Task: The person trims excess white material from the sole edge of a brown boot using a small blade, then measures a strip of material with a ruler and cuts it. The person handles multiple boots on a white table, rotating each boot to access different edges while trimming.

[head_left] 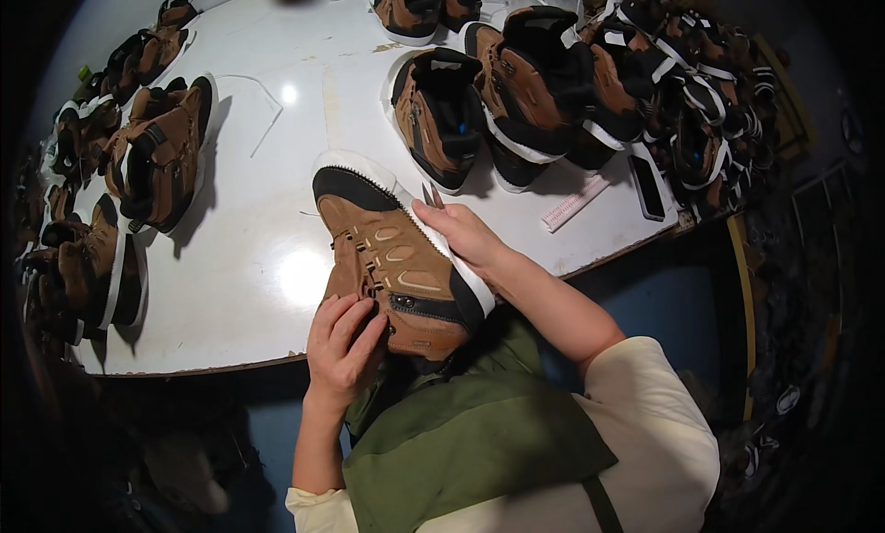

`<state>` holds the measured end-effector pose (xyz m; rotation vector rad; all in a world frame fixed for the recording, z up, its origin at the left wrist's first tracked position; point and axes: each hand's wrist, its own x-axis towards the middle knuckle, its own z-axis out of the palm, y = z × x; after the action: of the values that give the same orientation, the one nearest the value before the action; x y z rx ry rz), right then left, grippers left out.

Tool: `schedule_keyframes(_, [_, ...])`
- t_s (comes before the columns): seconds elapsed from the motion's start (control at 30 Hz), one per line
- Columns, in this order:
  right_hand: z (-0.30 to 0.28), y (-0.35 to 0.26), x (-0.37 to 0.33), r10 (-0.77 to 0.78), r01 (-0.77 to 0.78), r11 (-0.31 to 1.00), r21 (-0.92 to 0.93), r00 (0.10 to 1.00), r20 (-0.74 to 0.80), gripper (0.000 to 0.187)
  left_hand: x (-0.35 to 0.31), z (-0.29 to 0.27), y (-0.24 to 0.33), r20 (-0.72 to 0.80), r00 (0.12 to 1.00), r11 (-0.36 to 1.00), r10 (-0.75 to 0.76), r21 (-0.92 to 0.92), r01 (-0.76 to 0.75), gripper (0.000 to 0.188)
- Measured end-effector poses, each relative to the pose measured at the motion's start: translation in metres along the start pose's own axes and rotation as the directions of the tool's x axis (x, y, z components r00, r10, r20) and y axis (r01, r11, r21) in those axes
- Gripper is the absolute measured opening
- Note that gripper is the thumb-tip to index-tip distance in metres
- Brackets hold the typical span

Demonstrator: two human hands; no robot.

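Observation:
A brown and black high-top shoe (392, 247) lies on its side at the table's front edge, its toe pointing away from me and its white sole (456, 266) turned to the right. My right hand (466, 233) grips the sole edge. A small pointed metal tool (432, 196) sticks out by its thumb and fingers; most of it is hidden, so its kind is unclear. My left hand (346, 341) has its fingers curled onto the shoe's opening, at the tongue and lace loops.
The white table (249, 284) carries similar shoes (166, 155) at left and a cluster of shoes (438, 118) at the far right. A phone (647, 184) and a pale pink-white strip (576, 203) lie near the right edge. Piled shoes (705, 109) stand beyond. A thin white strand (267, 95) lies left of the middle.

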<state>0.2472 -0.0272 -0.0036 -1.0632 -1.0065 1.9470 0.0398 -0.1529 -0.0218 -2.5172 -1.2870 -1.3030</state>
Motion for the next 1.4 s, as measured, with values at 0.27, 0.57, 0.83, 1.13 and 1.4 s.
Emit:
schedule_keyframes(0.27, [-0.004, -0.014, -0.06, -0.426, 0.178, 0.526, -0.832, 0.902, -0.076, 0.054, 0.009, -0.001, 0.003, -0.021, 0.998, 0.996, 0.057, 0.073, -0.055, 0.036])
schedule_keyframes(0.57, [0.005, 0.007, -0.091, -0.568, 0.189, 0.271, -0.944, 0.823, 0.002, 0.044, 0.018, 0.001, 0.01, -0.017, 0.997, 0.994, 0.074, 0.086, -0.072, 0.034])
schedule_keyframes(0.83, [0.001, 0.005, -0.087, -0.672, 0.29, 0.144, -0.946, 0.731, 0.122, 0.036, 0.021, 0.0, 0.015, 0.014, 0.998, 0.993, 0.062, 0.102, -0.063, 0.03])
schedule_keyframes(1.13, [-0.002, -0.007, -0.081, -0.506, 0.274, 0.535, -0.799, 0.861, -0.043, 0.033, 0.035, -0.005, 0.015, -0.008, 0.999, 0.996, 0.04, 0.079, -0.039, 0.035])
schedule_keyframes(1.4, [-0.004, 0.004, -0.069, -0.693, 0.399, 0.372, -0.838, 0.72, 0.035, 0.03, 0.043, -0.011, 0.009, -0.025, 0.999, 0.994, 0.025, 0.11, -0.022, 0.034])
